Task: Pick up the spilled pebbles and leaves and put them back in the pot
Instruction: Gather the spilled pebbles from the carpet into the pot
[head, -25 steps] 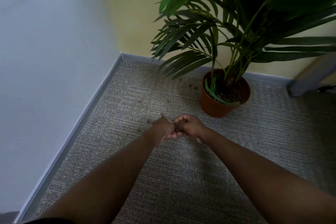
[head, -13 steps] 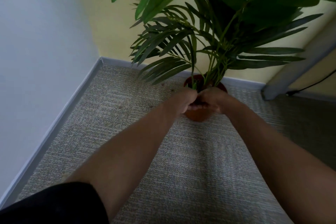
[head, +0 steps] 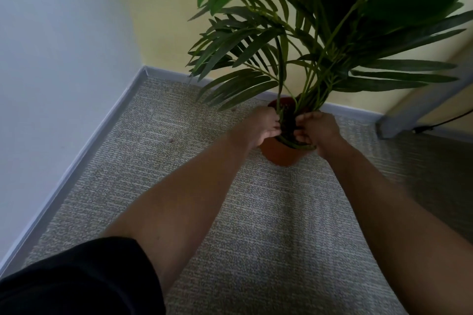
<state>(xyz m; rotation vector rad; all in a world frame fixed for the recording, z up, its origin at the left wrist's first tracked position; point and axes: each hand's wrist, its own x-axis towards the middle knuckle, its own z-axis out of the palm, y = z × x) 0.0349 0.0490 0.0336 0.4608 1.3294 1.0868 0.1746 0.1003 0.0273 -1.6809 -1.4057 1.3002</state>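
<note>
Left hand and right hand over pot, fingers curled; contents indiscernible. Pebble on carpet.

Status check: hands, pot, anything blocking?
Left hand and right hand over round terracotta plastic pot, fingers curled; contents unseen. Small brown pebble on grey carpet. Green palm fronds crowd above.

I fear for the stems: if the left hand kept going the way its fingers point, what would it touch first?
Probably the plant stems over the pot: the left hand points right, towards them. Depth is unclear.
</note>
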